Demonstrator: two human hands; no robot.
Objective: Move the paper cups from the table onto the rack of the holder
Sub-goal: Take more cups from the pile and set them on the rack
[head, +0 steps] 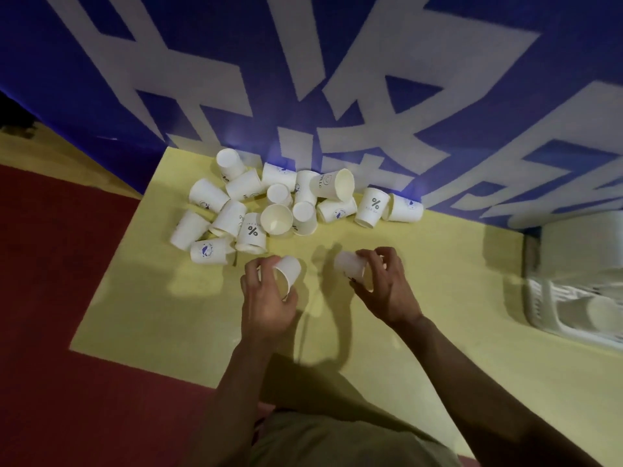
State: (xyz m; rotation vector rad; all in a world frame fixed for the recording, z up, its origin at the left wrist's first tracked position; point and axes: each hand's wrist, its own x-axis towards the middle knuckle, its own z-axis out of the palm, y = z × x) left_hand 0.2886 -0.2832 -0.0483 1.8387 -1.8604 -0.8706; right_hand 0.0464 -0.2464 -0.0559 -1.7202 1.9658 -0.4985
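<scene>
White printed paper cups (pixel 269 200), tumbled

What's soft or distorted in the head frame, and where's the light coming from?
Head view: dim overall; wide-angle bend curves the banner and table edge. The cup in the right hand is motion-blurred, and the holder at the right edge is smeared. The cup in the left hand and the cup pile read sharp. Arm shadows fall toward the camera, which suggests light from ahead.
</scene>
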